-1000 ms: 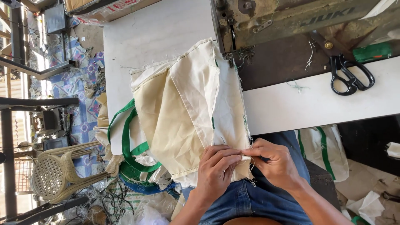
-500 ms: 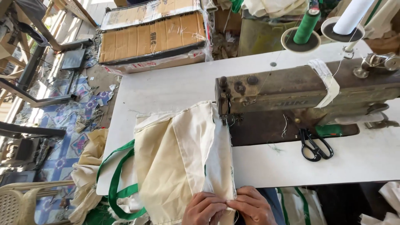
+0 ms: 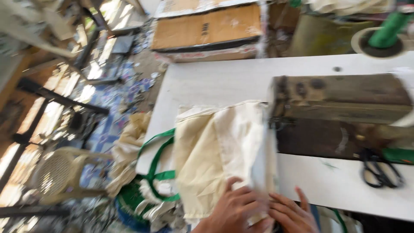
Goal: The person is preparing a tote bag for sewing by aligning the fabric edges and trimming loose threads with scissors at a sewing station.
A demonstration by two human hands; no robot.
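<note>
**Both hands on cream cloth at the sewing table**

Here, at the lower left of the frame, a pale plastic chair [image 3: 54,172] stands on the littered floor. Right of it, green straps [image 3: 157,174] hang off the white table [image 3: 215,80]. The cream fabric [image 3: 215,146] lies at centre, its near edge under both hands. The left hand [image 3: 235,207] rests flat, fingers spread on the cloth; the right hand [image 3: 293,213] presses beside it, fingers loosely open. Further right sit the sewing machine [image 3: 340,103] and black scissors [image 3: 381,170].
</note>
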